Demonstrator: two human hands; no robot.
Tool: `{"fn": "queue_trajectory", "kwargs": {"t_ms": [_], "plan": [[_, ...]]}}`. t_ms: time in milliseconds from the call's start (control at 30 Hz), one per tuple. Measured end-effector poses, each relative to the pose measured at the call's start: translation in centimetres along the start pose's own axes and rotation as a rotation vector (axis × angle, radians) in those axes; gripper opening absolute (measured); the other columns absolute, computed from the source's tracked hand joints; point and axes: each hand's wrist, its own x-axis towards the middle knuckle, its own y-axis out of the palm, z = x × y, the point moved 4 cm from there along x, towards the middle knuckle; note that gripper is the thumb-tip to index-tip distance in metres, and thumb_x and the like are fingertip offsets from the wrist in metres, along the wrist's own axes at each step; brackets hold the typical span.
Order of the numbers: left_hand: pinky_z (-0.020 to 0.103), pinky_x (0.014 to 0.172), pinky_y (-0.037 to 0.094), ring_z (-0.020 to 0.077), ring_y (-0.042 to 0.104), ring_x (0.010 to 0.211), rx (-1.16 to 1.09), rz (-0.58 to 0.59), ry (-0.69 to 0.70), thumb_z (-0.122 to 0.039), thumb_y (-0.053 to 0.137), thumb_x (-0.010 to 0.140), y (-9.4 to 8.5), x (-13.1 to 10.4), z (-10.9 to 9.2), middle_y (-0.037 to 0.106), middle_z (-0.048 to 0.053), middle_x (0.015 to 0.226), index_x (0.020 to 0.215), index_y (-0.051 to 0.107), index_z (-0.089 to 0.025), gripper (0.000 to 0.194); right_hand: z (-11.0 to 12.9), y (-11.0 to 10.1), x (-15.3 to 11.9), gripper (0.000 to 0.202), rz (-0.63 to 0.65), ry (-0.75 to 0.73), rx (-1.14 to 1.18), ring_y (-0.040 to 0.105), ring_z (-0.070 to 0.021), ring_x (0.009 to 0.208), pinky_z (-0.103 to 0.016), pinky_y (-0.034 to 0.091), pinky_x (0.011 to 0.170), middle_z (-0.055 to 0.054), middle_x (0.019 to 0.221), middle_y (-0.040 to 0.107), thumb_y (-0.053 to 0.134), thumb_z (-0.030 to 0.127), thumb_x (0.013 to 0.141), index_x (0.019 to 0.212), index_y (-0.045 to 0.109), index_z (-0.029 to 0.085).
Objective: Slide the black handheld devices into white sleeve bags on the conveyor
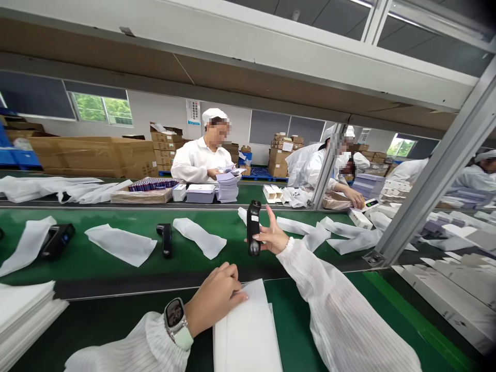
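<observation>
Green matting covers the surface (116,258) before me, a long conveyor running left to right, with a dark strip along its near edge and a second green band closer to my body. My right hand (273,237) holds a black handheld device (253,227) upright over the belt, grip pinching it between thumb and fingers at its lower half. My left hand (215,297) rests curled on the top of a stack of white foam pouches (246,336) lying on the near band, fingertips pressing the upper edge; that grip is closed loosely on nothing I can make out.

On the belt lie loose white pouches (199,237), another black device (166,239) beside one, and a third device (57,240) half tucked under a pouch at the left. More pouches (23,315) are stacked at my near left edge.

Across the belt a person in white (203,155) sorts papers behind a far green surface; other people in white work to the right. Cardboard boxes (96,155) line the back wall under windows. A slanted metal post (430,175) stands at the right, bolted by the belt edge, narrowing room there; the belt between the pouches lies open to the left.
</observation>
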Motion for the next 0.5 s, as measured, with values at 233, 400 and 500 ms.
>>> {"fn": "queue_trajectory", "kwargs": {"t_ms": [233,400,500], "plan": [[0.029,0.068,0.034,0.017,0.043,0.077,0.035,-0.038,0.027,-0.036,0.051,0.075,-0.3,0.0,0.0,0.046,0.001,0.074,0.056,0.056,-0.018,0.026,-0.2,1.7,-2.3,0.117,0.039,-0.004,-0.081,0.061,-0.0205,0.069,-0.035,0.051,0.051,-0.001,0.092,0.048,0.072,0.014,0.052,0.12,-0.017,0.049],[0.029,0.068,0.035,0.0176,0.043,0.079,-0.026,-0.05,0.013,-0.038,0.052,0.073,-0.5,0.0,-0.1,0.045,0.001,0.076,0.057,0.057,-0.019,0.026,-0.5,2.6,-2.1,0.09,-0.03,0.002,-0.112,0.061,-0.0186,0.064,-0.031,0.05,0.045,-0.002,0.098,0.047,0.07,0.023,0.056,0.119,0.008,0.043],[0.029,0.07,0.036,0.0174,0.042,0.08,-0.075,-0.056,-0.023,-0.042,0.053,0.072,-0.7,0.1,-0.1,0.045,0.001,0.079,0.055,0.054,-0.018,0.029,-0.6,2.8,-2.1,0.069,-0.093,0.052,-0.168,0.059,-0.0162,0.06,-0.029,0.048,0.044,-0.001,0.088,0.051,0.065,0.034,0.062,0.113,0.02,0.035]]}}
